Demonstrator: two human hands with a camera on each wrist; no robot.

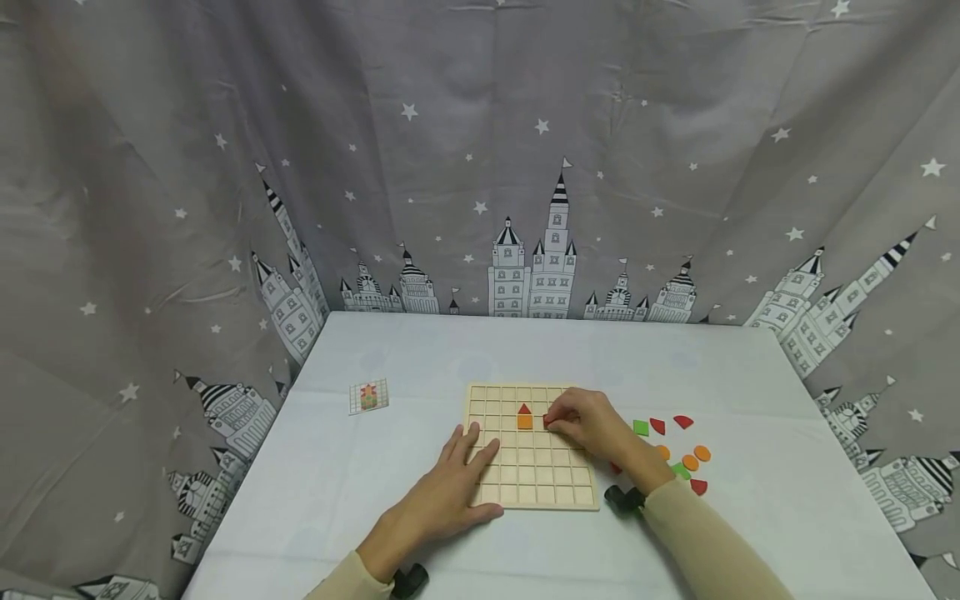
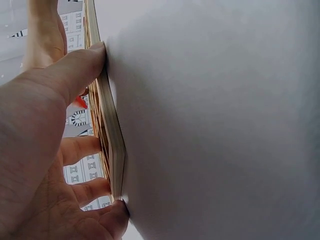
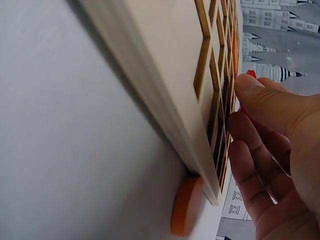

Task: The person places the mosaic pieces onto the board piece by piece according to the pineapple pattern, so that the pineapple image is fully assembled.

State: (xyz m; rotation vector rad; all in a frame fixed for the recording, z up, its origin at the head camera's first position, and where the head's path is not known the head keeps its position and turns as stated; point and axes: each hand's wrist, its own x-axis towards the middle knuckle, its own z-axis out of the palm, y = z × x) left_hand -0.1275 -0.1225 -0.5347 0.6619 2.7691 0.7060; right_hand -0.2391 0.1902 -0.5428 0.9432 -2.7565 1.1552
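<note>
A pale wooden board (image 1: 536,479) with a grid of square recesses lies on the table. An orange square (image 1: 525,422) sits in its upper part, with a red triangle (image 1: 524,409) directly above it. My right hand (image 1: 596,421) pinches a small red piece (image 3: 251,73) between thumb and fingers, over the grid just right of the orange square. Most of that piece's outline is hidden by the fingertips. My left hand (image 1: 442,496) lies spread at the board's left side, fingers over the grid and thumb (image 2: 90,57) at the near edge.
Loose pieces lie right of the board: a green square (image 1: 641,427), red quarter-circles (image 1: 683,422) and orange discs (image 1: 702,453). One orange disc (image 3: 187,206) is close to the board's edge. A gridded picture card (image 1: 369,397) lies at the left. A grey castle-print curtain (image 1: 450,167) hangs behind.
</note>
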